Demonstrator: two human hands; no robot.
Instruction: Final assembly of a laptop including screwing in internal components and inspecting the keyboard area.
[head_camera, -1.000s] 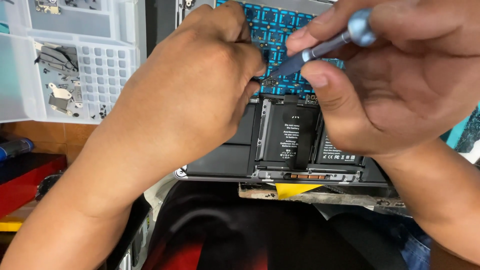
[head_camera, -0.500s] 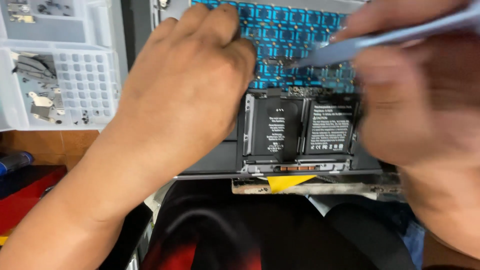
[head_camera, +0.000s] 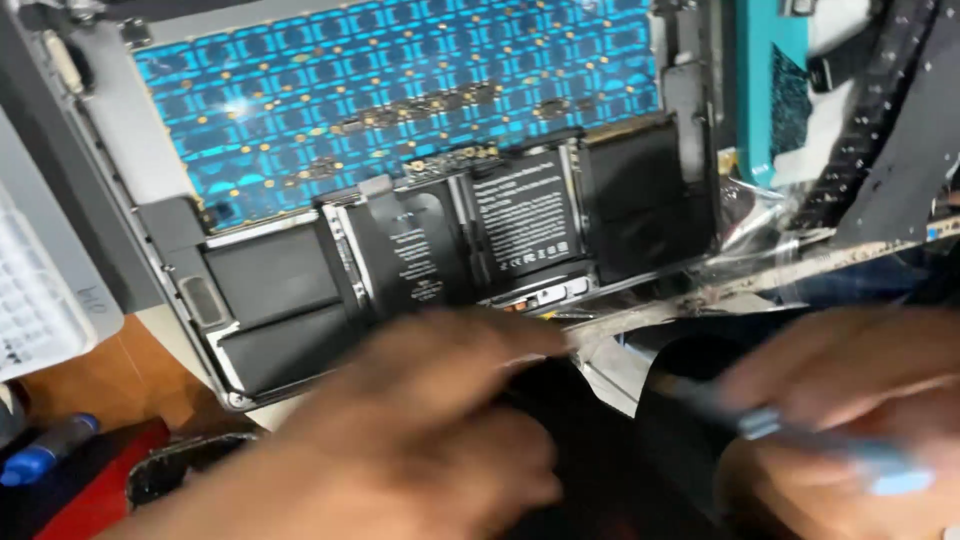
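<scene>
An opened laptop body (head_camera: 120, 170) lies in front of me, its blue keyboard backing (head_camera: 400, 90) and black battery cells (head_camera: 480, 240) exposed. My left hand (head_camera: 420, 430), blurred, hovers low in front of the laptop's near edge with fingers loosely curled and nothing visible in it. My right hand (head_camera: 850, 410), also blurred, sits at the lower right and holds a slim blue-grey screwdriver (head_camera: 800, 440) pointing left, clear of the laptop.
A white parts tray (head_camera: 40, 300) shows at the left edge. A blue pen (head_camera: 45, 455) and a red box (head_camera: 90, 490) lie at the lower left on the wooden table. A black keyboard strip (head_camera: 880, 120) and clear film (head_camera: 740, 230) rest at the upper right.
Both hands have pulled back from the keyboard area toward me, uncovering the batteries. The screwdriver came away from the laptop with the right hand, and the view shifted.
</scene>
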